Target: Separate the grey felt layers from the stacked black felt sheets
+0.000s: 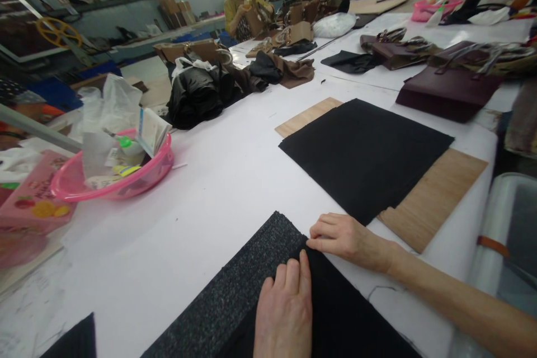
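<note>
At bench [218, 190] near edge | left hand [285, 313] is lying flat and open on cloth [348, 313], likely stopping it sliding over mat [235, 285] | right hand [342, 238] is pinching cloth's corner, seemingly squaring it | sheets [364, 151] are lying beyond on board [436, 196].

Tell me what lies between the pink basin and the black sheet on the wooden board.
Head view: bare white table between pink basin and black sheet, except a small pale stick right beside the basin.
</note>
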A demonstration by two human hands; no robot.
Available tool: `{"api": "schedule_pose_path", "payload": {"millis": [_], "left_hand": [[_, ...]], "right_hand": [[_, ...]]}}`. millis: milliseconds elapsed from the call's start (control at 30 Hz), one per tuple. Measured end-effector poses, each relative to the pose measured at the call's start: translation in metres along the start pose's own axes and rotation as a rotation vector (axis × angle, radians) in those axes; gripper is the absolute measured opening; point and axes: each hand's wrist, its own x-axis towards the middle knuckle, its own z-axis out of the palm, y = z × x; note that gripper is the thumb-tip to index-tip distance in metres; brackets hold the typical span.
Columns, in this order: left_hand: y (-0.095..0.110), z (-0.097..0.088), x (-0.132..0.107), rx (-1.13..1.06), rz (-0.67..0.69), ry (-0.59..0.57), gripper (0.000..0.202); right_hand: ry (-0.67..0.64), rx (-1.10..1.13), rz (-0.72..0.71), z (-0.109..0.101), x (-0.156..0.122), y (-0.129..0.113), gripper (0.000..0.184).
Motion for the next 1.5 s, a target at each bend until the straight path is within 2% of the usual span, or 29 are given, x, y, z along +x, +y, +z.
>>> {"api": "schedule_pose_path", "payload": {"millis": [267, 467, 600, 700, 833, 1067, 1167, 1267, 1367, 1500], "left_hand": [[0.004, -0.001, 0.003, -0.005, -0.044, 0.000, 0.054], [0.011, -0.004, 0.009, 0.003, -0.081, -0.026, 0.050], [0.021, -0.010, 0.012, -0.039, -0.137, -0.079, 0.042], [0.025, -0.011, 0.013, -0.074, -0.167, -0.068, 0.037], [0.026, -0.011, 0.011, -0.101, -0.193, -0.029, 0.036], [0.027, -0.005, 0.002, -0.080, -0.209, 0.042, 0.039], [0.027, 0.003, -0.009, -0.016, -0.209, 0.072, 0.042], [0.025, 0.011, -0.032, 0.067, -0.241, 0.114, 0.046], [0.017, 0.017, -0.065, 0.106, -0.310, 0.108, 0.052], [0.000, 0.023, -0.123, 0.147, -0.429, 0.048, 0.061]], "right_hand": [[-0.075, -0.143, -0.057, 0.000, 0.000, -0.004, 0.025], [-0.112, -0.136, -0.033, -0.005, -0.001, -0.006, 0.025], [-0.081, -0.006, 0.052, -0.003, -0.010, -0.011, 0.024], [-0.008, 0.057, 0.163, 0.006, -0.022, -0.016, 0.027], [0.015, -0.032, 0.217, 0.019, -0.034, -0.024, 0.032], [-0.034, -0.220, 0.156, 0.021, -0.035, -0.032, 0.039], [-0.045, -0.270, 0.162, 0.020, -0.034, -0.035, 0.042], [-0.055, -0.282, 0.170, 0.018, -0.032, -0.037, 0.044], [-0.062, -0.269, 0.184, 0.018, -0.032, -0.038, 0.045], [-0.056, -0.264, 0.193, 0.017, -0.032, -0.038, 0.043]]}}
